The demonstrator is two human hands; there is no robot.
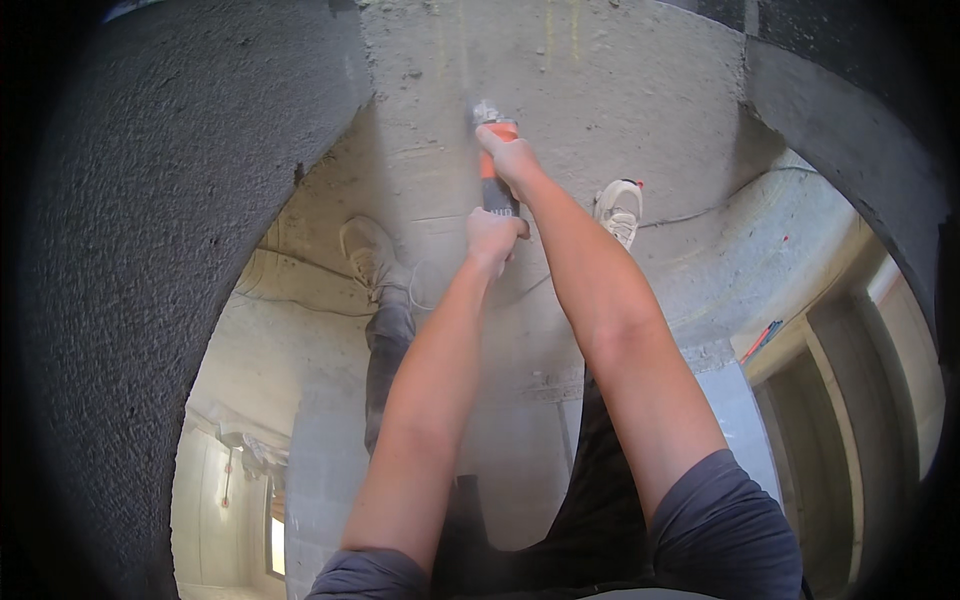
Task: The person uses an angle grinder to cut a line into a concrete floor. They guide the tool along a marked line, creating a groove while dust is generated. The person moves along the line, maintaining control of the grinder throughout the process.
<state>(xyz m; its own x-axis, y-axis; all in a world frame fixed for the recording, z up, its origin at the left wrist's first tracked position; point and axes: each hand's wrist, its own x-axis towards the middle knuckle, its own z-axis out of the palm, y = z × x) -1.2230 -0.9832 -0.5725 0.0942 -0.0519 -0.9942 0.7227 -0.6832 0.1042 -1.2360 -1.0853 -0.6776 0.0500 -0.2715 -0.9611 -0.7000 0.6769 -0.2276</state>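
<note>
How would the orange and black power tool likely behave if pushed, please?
The power tool may be heavy for its size, since the left hand and right hand both grip it. It looks solid, so probably stiff, and its rounded sides might let it roll.

Short grey sleeves (725,535), dark trousers (603,490), pale shoes (619,208)

Pretty dusty concrete floor (260,365) tbh, rough dark grey wall (130,250) at nine o'clock, bright window (278,545) down around seven o'clock.
</note>
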